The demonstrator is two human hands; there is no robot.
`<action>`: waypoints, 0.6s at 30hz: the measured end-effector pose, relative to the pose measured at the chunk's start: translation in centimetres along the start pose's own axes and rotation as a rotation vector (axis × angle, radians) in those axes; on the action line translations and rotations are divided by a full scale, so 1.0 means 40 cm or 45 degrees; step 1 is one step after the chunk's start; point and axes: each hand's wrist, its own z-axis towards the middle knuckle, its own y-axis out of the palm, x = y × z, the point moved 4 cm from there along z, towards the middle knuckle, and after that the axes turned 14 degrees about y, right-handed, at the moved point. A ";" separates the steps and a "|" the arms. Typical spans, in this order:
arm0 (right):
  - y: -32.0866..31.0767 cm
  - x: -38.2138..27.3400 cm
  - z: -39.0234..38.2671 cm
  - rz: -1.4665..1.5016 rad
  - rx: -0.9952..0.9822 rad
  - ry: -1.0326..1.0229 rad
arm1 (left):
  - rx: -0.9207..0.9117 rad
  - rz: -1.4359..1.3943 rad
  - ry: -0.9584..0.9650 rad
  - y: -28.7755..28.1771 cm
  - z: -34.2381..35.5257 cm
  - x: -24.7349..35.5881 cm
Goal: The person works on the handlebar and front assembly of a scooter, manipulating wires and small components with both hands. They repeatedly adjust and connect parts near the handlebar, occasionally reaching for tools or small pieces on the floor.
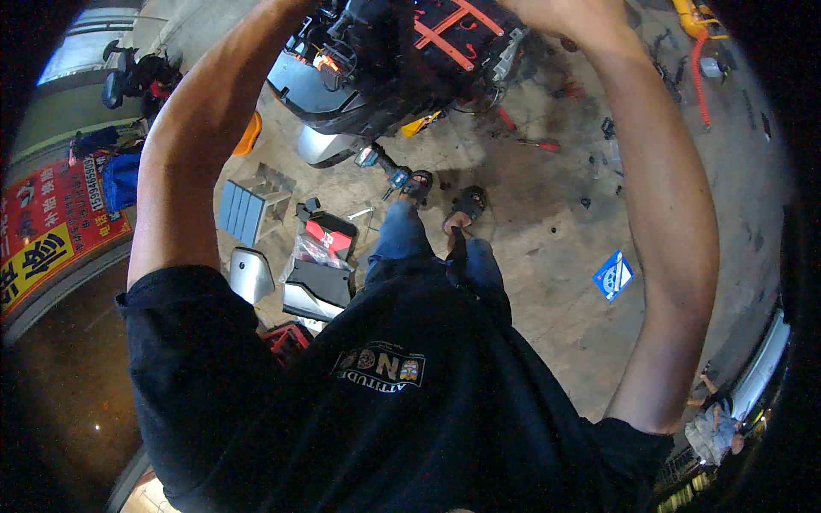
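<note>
Black-and-grey motor scooter stands on stained concrete floor. Bare right hand, cropped, shows right of it; left hand is out of view, so I cannot tell the fingers' state. Blue-and-black cordless power tool lies near the scooter, probably for quick access.

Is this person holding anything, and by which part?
It cannot be told: the bare left forearm and bare right forearm reach the top edge; any grip lies beyond it.

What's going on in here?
A person in a black T-shirt stands at a partly stripped dark vehicle, arms stretched forward. The right hand shows only partly at the top edge and the left hand is out of frame, so any grip is unclear. Loose panels and a red-handled tool lie on the floor.
</note>
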 end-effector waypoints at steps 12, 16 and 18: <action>-0.035 -0.006 -0.053 -0.041 -0.009 0.329 | 0.114 0.012 -0.017 0.037 0.006 0.012; -0.003 -0.010 -0.031 -0.044 0.056 0.396 | 0.160 0.016 0.003 0.055 0.001 0.014; 0.006 0.012 0.011 -0.103 -0.049 0.339 | 0.161 0.007 0.027 0.052 0.000 0.013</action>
